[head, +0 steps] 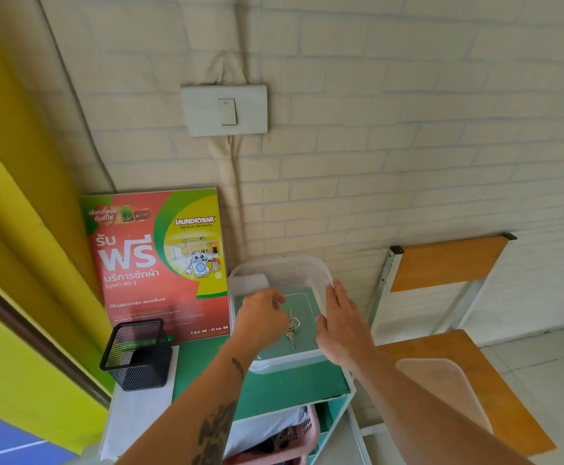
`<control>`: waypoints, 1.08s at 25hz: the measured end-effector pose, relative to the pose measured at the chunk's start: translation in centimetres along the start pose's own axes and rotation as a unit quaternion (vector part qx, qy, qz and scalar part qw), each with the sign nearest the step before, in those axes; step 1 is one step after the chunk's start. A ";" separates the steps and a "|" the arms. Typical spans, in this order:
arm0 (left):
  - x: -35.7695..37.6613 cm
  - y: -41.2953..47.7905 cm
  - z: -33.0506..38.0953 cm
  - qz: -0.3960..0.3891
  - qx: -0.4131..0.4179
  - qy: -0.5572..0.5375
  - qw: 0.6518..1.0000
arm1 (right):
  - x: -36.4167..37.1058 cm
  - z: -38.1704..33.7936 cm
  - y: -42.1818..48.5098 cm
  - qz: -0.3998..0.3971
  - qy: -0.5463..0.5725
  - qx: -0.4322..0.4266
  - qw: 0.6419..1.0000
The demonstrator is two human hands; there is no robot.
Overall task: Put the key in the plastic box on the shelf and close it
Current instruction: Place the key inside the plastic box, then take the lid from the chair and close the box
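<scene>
A clear plastic box (310, 268) stands open on the green shelf top (294, 385), against the brick wall. My left hand (260, 318) reaches inside it, fingers pinched on a ring of metal keys (292, 327) that dangle just above the box floor. My right hand (339, 325) rests flat against the box's right wall, fingers straight. The box's translucent lid (441, 387) lies on the wooden chair seat to the right.
A black mesh pen holder (138, 354) and a red-green laundry poster (159, 263) stand left of the box. A wooden chair (448, 263) stands to the right. A pink basket (287, 437) sits under the shelf top. A yellow door frame runs along the left.
</scene>
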State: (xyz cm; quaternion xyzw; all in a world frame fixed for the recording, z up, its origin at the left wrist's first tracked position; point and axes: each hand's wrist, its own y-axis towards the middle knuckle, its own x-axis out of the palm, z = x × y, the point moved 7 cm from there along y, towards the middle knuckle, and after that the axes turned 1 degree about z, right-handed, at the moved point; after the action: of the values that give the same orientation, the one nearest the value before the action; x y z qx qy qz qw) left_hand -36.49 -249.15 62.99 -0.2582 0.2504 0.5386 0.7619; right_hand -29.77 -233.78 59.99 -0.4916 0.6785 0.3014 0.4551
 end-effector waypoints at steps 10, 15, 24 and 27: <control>0.0 -2.3 4.3 0.003 0.052 -0.079 0.996 | -6.2 2.0 -2.1 0.003 0.057 -0.018 0.998; 5.0 -3.8 9.7 -0.031 0.086 -0.130 0.987 | -9.7 8.9 -4.0 0.000 0.075 0.009 0.997; 24.2 -7.8 15.1 -0.120 0.013 -0.134 0.984 | -8.5 29.2 -8.5 -0.066 0.072 0.126 0.987; 29.9 -7.8 14.0 -0.136 -0.029 -0.102 0.985 | -6.4 34.9 -9.3 -0.089 0.073 0.148 0.982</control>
State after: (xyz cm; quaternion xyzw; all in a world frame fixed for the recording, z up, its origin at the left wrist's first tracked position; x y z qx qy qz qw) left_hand -18.82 -221.40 54.62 -0.2552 0.1180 0.4608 0.8418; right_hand -9.16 -204.49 52.12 -0.4982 0.7003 0.1194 0.4971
